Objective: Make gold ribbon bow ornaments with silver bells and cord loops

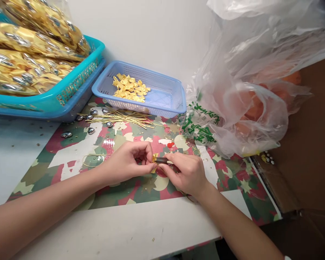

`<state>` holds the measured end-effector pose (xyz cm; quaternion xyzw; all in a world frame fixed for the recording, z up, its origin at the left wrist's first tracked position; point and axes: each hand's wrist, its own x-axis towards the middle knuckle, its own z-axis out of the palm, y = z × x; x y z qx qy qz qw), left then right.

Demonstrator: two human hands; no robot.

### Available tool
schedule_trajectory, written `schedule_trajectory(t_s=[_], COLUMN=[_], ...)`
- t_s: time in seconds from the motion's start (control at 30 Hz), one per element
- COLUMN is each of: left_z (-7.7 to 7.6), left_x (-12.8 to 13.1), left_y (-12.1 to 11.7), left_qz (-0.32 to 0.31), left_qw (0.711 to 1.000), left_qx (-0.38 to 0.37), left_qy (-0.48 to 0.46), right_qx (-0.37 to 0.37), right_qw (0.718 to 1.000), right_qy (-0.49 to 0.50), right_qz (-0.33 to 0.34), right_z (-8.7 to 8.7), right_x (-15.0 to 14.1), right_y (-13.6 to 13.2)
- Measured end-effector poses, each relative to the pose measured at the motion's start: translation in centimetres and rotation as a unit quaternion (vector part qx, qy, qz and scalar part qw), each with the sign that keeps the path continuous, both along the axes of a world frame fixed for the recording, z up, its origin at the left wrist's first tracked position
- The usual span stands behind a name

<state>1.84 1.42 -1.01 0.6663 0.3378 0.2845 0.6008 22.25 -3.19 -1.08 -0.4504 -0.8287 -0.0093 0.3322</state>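
Note:
My left hand (130, 160) is closed in a pinch on a small gold ribbon piece (154, 157) in the middle of the patterned mat. My right hand (188, 171) is wrapped round a pair of pliers (161, 160). Their dark metal jaws point left and meet the ribbon piece at my left fingertips. The handles are mostly hidden in my palm. A thin gold wire (97, 155) runs out to the left from behind my left hand. Beyond my hands lie a bundle of gold wires (130, 118) and several silver beads (91, 130).
A blue basket (165, 108) with gold ribbon pieces (131, 88) stands against the wall. At the left, a turquoise basket (67, 88) holds bags of gold and silver pieces (24, 68). A plastic bag (233, 108) bulges at the right, beside brown cardboard (308, 144). Red bits (170, 145) lie beyond my hands.

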Motion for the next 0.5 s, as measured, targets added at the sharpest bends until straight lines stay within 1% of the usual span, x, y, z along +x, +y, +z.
schedule_trajectory(t_s=[0.17, 0.4, 0.5], left_z=[-0.13, -0.28, -0.4], left_x=[-0.03, -0.11, -0.11], left_y=[0.06, 0.1, 0.11], left_qz=[0.0, 0.008, 0.011], left_qw=[1.0, 1.0, 1.0], left_qx=[-0.003, -0.002, -0.002], left_qy=[-0.017, -0.018, -0.021], right_qx=[-0.012, -0.008, -0.021], right_qw=[1.0, 1.0, 0.999], right_qy=[-0.012, -0.029, -0.032], right_qz=[0.004, 0.003, 0.006], right_z=[-0.07, 0.13, 0.26], right_x=[-0.11, -0.14, 0.02], right_y=[-0.12, -0.14, -0.17])
